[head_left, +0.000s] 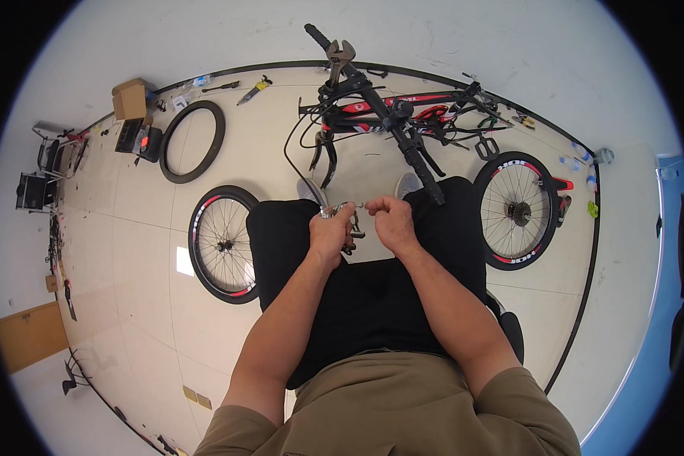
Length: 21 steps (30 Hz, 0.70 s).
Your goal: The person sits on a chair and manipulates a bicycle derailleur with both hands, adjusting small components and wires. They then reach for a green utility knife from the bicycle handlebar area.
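Left grip point(328, 235): closed on metal part point(356, 229) | right grip point(393, 223): curled beside it, hold unclear

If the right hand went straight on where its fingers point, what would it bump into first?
Probably the metal part in the left hand, just to the left of the right hand. Depth is unclear, so it might bump the left hand's fingers first.

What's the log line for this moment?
left hand: holding metal part | right hand: fingertips beside it | bike frame: wheels detached
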### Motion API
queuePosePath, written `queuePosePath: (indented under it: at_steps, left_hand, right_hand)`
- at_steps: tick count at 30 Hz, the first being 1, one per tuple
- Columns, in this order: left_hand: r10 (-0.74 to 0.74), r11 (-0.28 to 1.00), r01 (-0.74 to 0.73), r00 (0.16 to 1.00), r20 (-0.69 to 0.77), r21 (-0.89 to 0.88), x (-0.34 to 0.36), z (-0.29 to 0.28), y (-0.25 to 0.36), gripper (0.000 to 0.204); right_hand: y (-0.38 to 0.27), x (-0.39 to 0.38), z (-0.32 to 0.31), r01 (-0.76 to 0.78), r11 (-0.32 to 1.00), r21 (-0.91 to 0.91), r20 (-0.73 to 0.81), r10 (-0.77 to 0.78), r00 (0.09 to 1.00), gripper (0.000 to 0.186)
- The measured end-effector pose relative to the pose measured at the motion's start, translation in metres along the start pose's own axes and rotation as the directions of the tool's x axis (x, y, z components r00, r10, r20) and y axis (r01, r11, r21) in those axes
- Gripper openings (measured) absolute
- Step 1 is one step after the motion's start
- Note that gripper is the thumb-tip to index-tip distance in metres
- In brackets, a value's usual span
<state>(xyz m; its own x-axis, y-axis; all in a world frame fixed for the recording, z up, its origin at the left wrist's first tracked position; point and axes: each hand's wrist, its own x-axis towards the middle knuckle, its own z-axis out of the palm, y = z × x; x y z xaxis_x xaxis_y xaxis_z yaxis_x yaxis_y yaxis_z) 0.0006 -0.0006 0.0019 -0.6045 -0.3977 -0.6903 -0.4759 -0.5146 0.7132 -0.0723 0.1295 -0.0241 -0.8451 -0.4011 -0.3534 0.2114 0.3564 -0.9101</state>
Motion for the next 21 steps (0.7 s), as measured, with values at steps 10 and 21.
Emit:
queuePosePath:
  at_steps: [10, 21]
  left_hand:
    - [-0.011, 1.000, 0.011, 1.000, -0.015, 0.006, 0.003, 0.000, -0.002, 0.025]
    - [0.017, 0.997, -0.006, 0.992, 0.126, -0.081, 0.006, -0.006, -0.006, 0.004]
  right_hand:
    - [-0.002, -0.002, 0.007, 0.115, 0.968, 0.224, 0.032, -0.125, 0.992, 0.037]
    - [-0.015, -0.002, 0.006, -0.078, 0.961, 0.265, 0.056, 0.065, 0.996, 0.026]
